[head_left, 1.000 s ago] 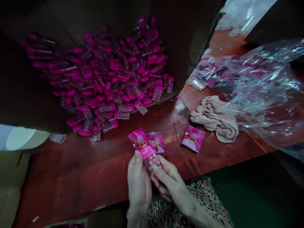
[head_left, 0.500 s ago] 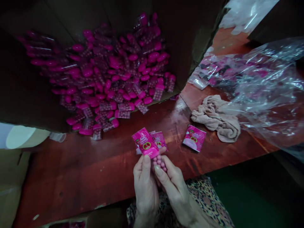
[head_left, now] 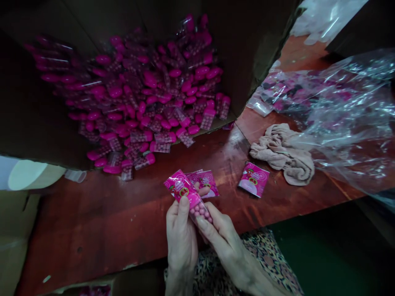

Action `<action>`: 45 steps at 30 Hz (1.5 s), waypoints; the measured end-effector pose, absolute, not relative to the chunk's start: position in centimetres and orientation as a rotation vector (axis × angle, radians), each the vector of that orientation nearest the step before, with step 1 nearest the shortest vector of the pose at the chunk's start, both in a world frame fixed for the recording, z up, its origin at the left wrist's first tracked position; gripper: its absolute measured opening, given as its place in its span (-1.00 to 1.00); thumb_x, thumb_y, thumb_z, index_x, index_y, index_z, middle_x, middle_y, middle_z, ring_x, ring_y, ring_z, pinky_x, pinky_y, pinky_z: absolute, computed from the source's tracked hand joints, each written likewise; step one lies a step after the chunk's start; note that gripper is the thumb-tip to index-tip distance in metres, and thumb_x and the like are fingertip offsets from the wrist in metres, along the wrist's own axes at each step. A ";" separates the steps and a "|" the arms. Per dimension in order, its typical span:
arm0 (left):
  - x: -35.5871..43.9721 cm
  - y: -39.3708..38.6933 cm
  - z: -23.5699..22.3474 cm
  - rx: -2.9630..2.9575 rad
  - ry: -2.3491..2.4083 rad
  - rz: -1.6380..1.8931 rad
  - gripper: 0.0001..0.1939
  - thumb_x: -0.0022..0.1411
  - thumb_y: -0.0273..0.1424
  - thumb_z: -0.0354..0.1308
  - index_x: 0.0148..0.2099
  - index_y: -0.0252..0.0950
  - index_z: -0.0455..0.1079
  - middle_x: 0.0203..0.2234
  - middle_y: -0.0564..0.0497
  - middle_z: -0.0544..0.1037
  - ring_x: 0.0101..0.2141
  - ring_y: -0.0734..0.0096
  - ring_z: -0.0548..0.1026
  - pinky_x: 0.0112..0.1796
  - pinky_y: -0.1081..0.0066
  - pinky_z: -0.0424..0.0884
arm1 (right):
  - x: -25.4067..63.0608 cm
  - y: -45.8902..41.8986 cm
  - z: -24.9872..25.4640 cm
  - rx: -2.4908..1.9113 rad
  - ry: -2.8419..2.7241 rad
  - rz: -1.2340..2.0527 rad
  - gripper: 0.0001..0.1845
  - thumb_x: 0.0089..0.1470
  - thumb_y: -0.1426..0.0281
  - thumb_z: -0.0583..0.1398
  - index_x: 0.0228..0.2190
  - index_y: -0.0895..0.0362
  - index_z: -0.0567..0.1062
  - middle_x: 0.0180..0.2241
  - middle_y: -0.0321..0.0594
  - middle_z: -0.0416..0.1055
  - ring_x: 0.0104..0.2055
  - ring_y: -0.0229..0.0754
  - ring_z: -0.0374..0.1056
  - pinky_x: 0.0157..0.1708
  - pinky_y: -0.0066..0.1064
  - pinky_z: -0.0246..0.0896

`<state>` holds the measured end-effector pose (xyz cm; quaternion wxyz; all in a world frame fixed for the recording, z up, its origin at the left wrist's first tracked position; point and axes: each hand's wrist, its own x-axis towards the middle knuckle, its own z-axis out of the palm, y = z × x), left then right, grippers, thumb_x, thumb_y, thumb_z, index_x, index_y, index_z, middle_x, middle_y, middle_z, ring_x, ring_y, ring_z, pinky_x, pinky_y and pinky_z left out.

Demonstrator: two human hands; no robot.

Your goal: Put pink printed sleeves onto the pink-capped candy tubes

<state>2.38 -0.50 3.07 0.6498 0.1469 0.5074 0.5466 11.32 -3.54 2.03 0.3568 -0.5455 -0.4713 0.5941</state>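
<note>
Both my hands grip a pink card-backed blister pack of round pink candies (head_left: 187,195), tilted with its card end up and to the left. My left hand (head_left: 181,242) pinches the card with its thumb on top. My right hand (head_left: 220,242) holds the lower end, fingers against the transparent blister. Just past my fingertips, a loose pink card pack (head_left: 205,183) lies on the red-brown wooden table (head_left: 92,222), partly hidden by the held pack. Another pink pack (head_left: 253,179) lies flat further right.
A cardboard box (head_left: 247,41) lying open towards me holds a heap of several pink blister packs (head_left: 135,98). To the right lie a crumpled beige cloth (head_left: 284,156) and a transparent plastic bag (head_left: 342,111) with pink packs inside. Leopard-print clothing (head_left: 262,255) shows below the table edge.
The held pack has turned from nearly upright to tilted, its card end swinging left. My hands have shifted slightly left, and the view has drifted a little.
</note>
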 end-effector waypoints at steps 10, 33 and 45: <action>2.7 -1.4 2.7 0.324 1.150 1.173 -0.58 0.22 -0.20 -0.01 -0.34 -0.42 0.54 -0.31 -0.23 0.60 -0.04 0.12 0.42 0.10 0.15 0.11 | 10.8 -3.7 2.5 -1.466 -1.290 1.397 -0.62 0.22 0.26 -0.06 -0.02 0.13 0.33 -0.42 -0.23 0.46 -0.42 -0.17 0.38 -0.40 -0.42 0.20; 2.3 -2.0 0.9 0.504 1.191 1.276 -0.81 0.09 -0.33 0.21 -0.23 -0.28 0.50 -0.51 0.03 0.53 -0.58 0.58 0.40 -0.50 0.57 0.37 | 11.5 -0.3 1.3 -1.367 -1.204 0.924 -0.86 0.08 0.40 0.18 -0.44 0.12 0.54 -0.39 -0.23 0.34 -0.32 -0.20 0.32 -0.35 -0.40 0.26; 2.8 -1.7 1.2 0.563 1.332 1.274 -0.76 0.14 -0.23 0.14 -0.42 -0.32 0.39 -0.68 0.15 0.32 -0.67 0.66 0.20 -0.68 0.66 0.17 | 12.0 -0.4 1.2 -1.366 -1.572 0.566 -0.82 0.16 0.54 0.04 -0.38 0.19 0.43 -0.41 -0.16 0.36 -0.34 -0.16 0.23 -0.36 -0.33 0.21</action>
